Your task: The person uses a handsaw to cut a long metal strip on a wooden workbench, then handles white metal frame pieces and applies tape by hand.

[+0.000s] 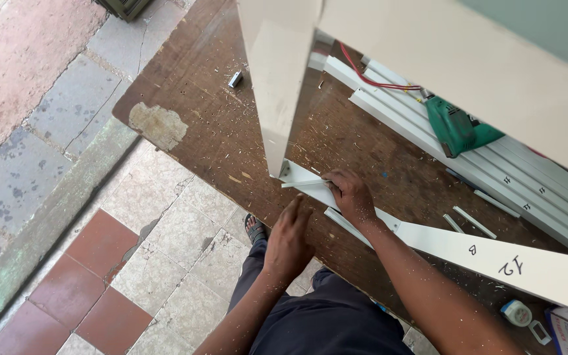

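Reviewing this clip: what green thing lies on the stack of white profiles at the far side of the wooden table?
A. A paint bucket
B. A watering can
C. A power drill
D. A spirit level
C: the green power drill lies across the white profiles, with a red cord running towards it.

My right hand [352, 195] rests on the frame corner [297, 179] on the workbench [198, 125], my left hand [290, 236] just beside it at the bench edge. Behind lies a drill [458, 128] on stacked profiles [527, 181]; a tape roll [515, 312] sits to my right.
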